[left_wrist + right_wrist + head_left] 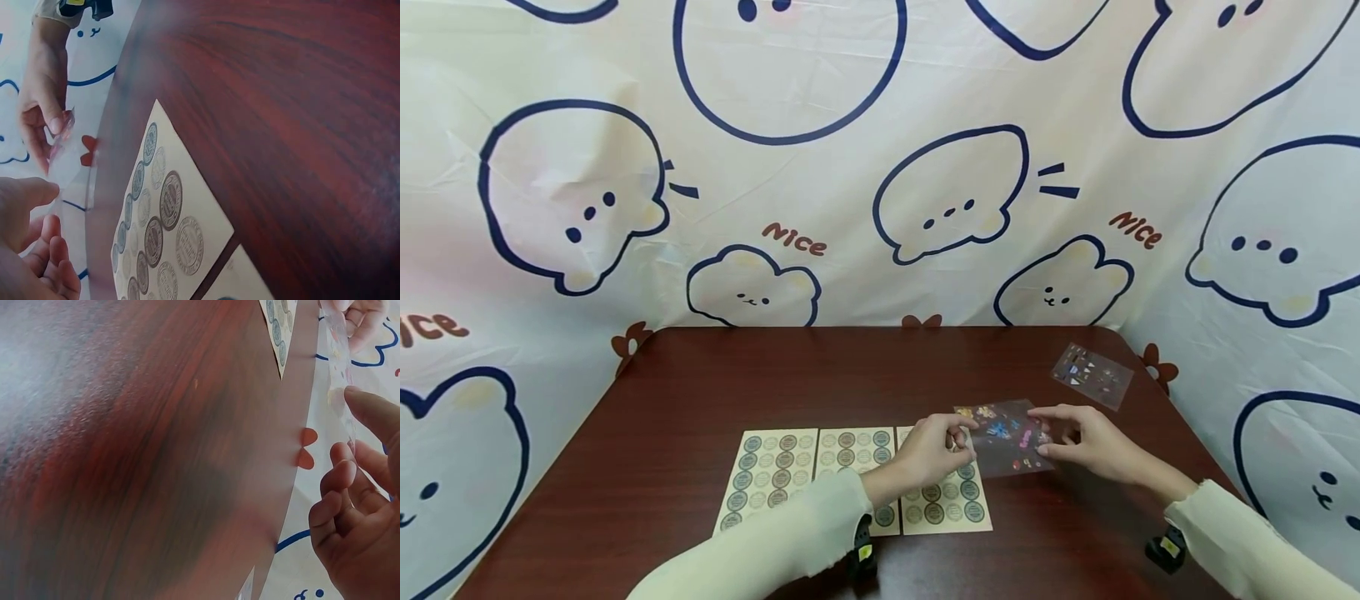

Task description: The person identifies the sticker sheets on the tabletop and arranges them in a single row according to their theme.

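Observation:
A clear sheet point(1000, 446) with small colourful stickers is held up between both hands over the table. My left hand point(928, 450) pinches its left edge between thumb and fingers. At the opposite edge, my right hand point(1093, 442) grips it with thumb and fingertips. In the right wrist view the transparent sheet point(340, 372) appears nearly edge-on, stretching from one hand to the other. Below the left hand lie three cream sheets of round stickers side by side: a left one point(763, 483), a middle one point(856, 454) and a right one point(951, 517), partly hidden by the left arm.
Another clear sticker sheet point(1093, 375) lies near the back right corner of the dark red-brown table point(850, 367). A patterned cloth point(850, 192) with bear drawings hangs behind the table and along its sides.

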The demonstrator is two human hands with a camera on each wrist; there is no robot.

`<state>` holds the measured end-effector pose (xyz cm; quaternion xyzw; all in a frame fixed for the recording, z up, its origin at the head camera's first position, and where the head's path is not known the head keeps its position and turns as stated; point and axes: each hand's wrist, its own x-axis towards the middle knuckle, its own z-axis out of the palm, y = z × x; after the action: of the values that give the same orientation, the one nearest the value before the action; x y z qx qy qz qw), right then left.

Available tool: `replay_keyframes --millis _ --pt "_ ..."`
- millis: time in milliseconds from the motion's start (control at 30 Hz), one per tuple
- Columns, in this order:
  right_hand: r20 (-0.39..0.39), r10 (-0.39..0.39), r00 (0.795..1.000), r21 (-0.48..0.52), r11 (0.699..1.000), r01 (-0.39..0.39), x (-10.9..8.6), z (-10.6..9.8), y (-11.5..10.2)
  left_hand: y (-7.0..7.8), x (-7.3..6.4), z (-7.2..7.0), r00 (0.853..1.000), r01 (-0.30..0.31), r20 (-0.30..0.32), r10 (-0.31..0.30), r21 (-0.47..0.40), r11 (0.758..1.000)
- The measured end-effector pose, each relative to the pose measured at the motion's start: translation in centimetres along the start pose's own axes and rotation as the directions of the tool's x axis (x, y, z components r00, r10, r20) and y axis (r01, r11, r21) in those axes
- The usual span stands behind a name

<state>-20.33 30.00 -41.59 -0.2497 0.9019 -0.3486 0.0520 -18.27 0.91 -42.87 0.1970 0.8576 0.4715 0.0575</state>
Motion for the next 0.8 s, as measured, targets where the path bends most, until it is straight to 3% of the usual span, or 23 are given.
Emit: replay_keyframes --millis 333,800 --pt "0.025 -0.022 0.999 0.013 1.0 0.021 -1.1 -0.2 0.4 0.1 -0.1 1.1 1.0 -0.025 -0.012 0.026 0.086 0.996" --pt "0.031 0.007 0.999 0.003 1.0 -0.007 -2.4 -0.3 0.9 0.2 -0.1 2.4 0.999 -0.033 0.024 0.031 0.099 0.995"
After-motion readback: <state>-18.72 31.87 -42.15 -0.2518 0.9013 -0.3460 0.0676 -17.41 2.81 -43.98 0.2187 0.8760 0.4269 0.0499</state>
